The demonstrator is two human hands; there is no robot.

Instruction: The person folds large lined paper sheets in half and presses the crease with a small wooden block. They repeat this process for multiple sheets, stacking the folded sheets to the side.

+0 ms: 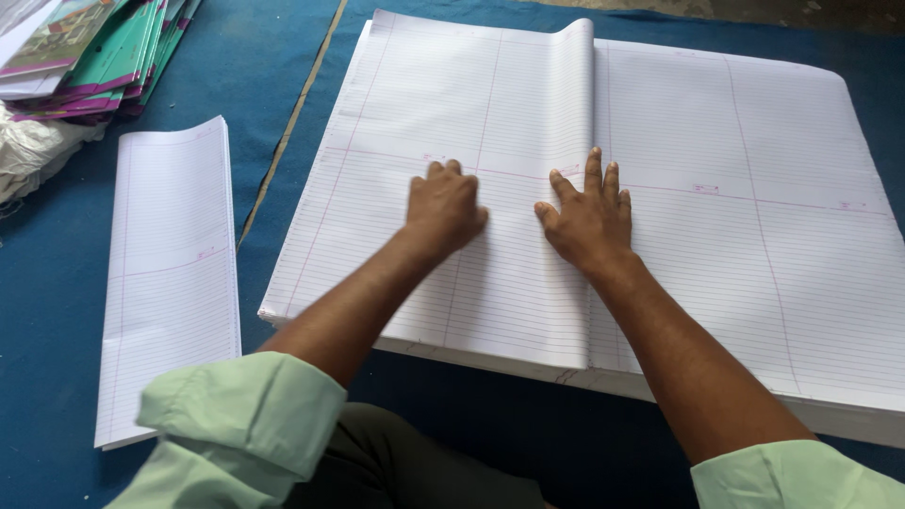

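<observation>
A big stack of large ruled paper sheets (735, 236) lies on the blue floor mat. Several top sheets are folded over to the left, making a folded bundle (452, 113) with its rounded fold running down the middle. My left hand (445, 207) rests on this bundle with fingers curled under, knuckles pressing the paper. My right hand (589, 217) lies flat with fingers spread, right on the fold line. Neither hand grips anything.
A narrow folded bundle of ruled paper (170, 273) lies to the left on the blue mat (57, 311). A pile of green and purple booklet covers (94, 52) sits at the top left, with white crumpled material (28, 151) below it.
</observation>
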